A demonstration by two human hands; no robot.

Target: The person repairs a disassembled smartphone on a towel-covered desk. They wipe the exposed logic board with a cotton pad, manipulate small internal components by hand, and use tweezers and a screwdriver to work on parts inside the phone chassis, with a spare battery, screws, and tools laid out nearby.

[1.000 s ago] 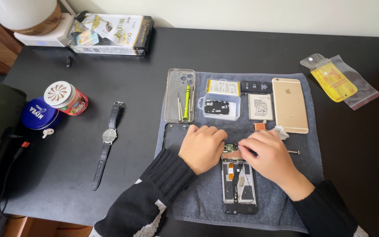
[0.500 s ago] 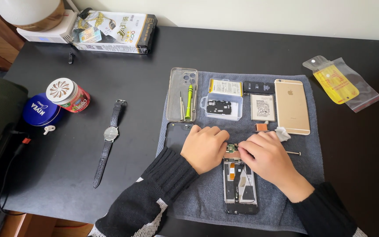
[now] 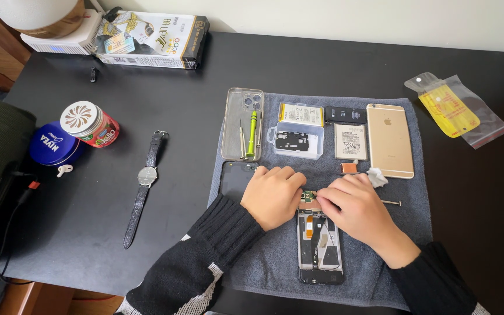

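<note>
Grey towel (image 3: 275, 256) lies near table front edge; bare black table (image 3: 322, 64) behind. Opened phone (image 3: 319, 248) on towel. Left hand (image 3: 272, 195) and right hand (image 3: 354, 207), both curled (fingertips close together), pinch small green board (image 3: 308, 195) at phone's top.

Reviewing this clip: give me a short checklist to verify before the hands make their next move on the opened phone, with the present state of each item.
1. Opened black phone lies flat on the grey cloth mat: ok.
2. Left hand rests at the phone's top edge, beside the small green circuit board: ok.
3. Right hand pinches at the same board; what its fingertips grip: cannot tell.
4. Thin metal tool pokes out from behind the right hand; held or lying loose: cannot tell.
5. Clear plastic parts box is apart from both hands: ok.
6. Green-handled screwdriver lies in the clear phone case: ok.
</note>
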